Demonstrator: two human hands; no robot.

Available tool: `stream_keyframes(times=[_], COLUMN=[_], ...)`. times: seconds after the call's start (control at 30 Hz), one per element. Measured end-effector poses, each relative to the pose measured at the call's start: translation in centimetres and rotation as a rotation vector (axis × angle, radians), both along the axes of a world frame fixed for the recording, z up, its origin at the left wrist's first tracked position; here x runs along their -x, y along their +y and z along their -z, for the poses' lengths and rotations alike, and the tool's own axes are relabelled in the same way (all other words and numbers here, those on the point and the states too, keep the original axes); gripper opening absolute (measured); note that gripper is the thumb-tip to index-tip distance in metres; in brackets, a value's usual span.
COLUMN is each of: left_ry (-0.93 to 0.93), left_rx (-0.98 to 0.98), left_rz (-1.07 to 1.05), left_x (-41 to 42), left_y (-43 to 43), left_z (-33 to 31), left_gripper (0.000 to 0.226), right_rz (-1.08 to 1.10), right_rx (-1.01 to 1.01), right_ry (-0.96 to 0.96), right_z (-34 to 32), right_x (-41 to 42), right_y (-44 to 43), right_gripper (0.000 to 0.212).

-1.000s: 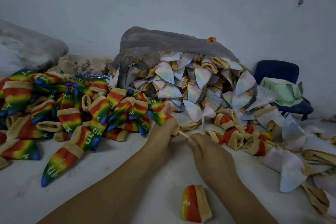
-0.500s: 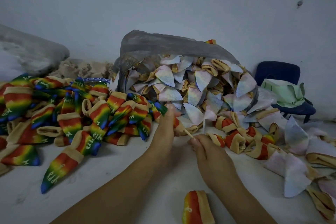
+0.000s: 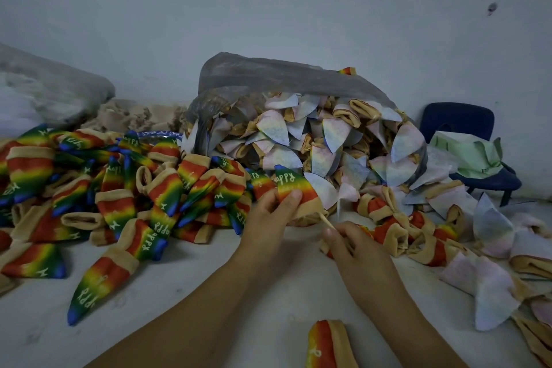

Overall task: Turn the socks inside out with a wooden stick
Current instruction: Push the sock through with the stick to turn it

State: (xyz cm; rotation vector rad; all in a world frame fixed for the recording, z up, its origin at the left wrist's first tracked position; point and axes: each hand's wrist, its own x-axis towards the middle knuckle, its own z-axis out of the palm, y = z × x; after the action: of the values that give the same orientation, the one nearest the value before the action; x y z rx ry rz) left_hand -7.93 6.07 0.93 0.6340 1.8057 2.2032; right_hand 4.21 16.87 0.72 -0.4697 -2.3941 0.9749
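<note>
The rainbow-striped fabric sock (image 3: 294, 188) my left hand (image 3: 268, 215) pinches bears white letters "appy", upside down; so does another rainbow sock (image 3: 89, 293).

The sock (image 3: 294, 188) at centre showed rainbow bands, white lettering and a tan cuff; the bagged socks (image 3: 328, 140) were pale pastel; the chair (image 3: 460, 122) was navy.

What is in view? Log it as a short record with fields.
left hand: grips held rainbow sock
right hand: pinches wooden stick, which enters the sock's tan cuff
left pile: rainbow socks
centre pile: pale socks spilling from a plastic bag
right background: blue chair
</note>
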Motion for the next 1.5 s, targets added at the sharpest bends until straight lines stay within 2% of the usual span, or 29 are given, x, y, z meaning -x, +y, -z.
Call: stream_keyframes(times=[0.13, 0.23, 0.37, 0.6, 0.67, 0.73, 0.8, 0.9, 1.0, 1.07, 1.17, 1.2, 1.5], left_ry=[0.054, 0.134, 0.078, -0.011, -0.135, -0.393, -0.606, -0.722, -0.631, -0.473, 0.012, 0.140, 0.533], left_rx=[0.002, 0.060, 0.067, 0.016, -0.057, -0.234, -0.376, -0.475, -0.458, -0.349, 0.097, 0.175, 0.299], left_rz=[0.005, -0.021, -0.009, 0.191, 0.244, 0.324, 0.406, 0.474, 0.459, 0.355, 0.110, 0.067, -0.033], left_x=[-0.1, -0.5, -0.8, -0.5, -0.7, -0.9, -1.0, -1.0, -1.3, -1.4, -1.4, -1.5, -2.8], left_y=[-0.2, -0.1, 0.0, -0.1, 0.0, 0.2, 0.1, -0.1, 0.0, 0.2, 0.1, 0.2, 0.7], left_z=[0.1, 0.0, -0.2, -0.2, -0.3, -0.6, -0.9, -0.9, -0.9, -0.6, -0.2, -0.2, -0.4], left_gripper=[0.026, 0.027, 0.030, 0.018, 0.022, 0.022, 0.013, 0.019, 0.024, 0.022, 0.036, 0.039, 0.034], right_rz=[0.010, 0.018, 0.048, 0.061, 0.068, 0.073, 0.070, 0.070, 0.068, 0.050, 0.039, 0.041, 0.030], right_rx=[-0.024, -0.031, -0.036, -0.041, -0.036, -0.035, -0.026, -0.001, 0.033, 0.049, 0.078, 0.088, 0.386], right_ry=[-0.017, -0.021, -0.027, 0.000, 0.000, -0.008, -0.017, -0.021, 0.019, 0.044, 0.050, 0.050, 0.055], right_z=[0.0, 0.1, 0.1, 0.1, 0.1, 0.1, 0.1, 0.0, -0.1, -0.3, -0.4, -0.4, -0.6], right_x=[-0.2, -0.2, -0.2, -0.2, -0.1, -0.1, 0.0, 0.1, 0.2, 0.2, 0.1, 0.1, 0.7], right_y=[0.5, 0.5, 0.5, 0.3, 0.2, 0.3, 0.2, -0.1, -0.3, -0.4, -0.4, -0.4, -1.8], right_gripper=[0.021, 0.024, 0.026, 0.029, 0.030, 0.030, 0.029, 0.025, 0.027, 0.029, 0.028, 0.027, 0.031])
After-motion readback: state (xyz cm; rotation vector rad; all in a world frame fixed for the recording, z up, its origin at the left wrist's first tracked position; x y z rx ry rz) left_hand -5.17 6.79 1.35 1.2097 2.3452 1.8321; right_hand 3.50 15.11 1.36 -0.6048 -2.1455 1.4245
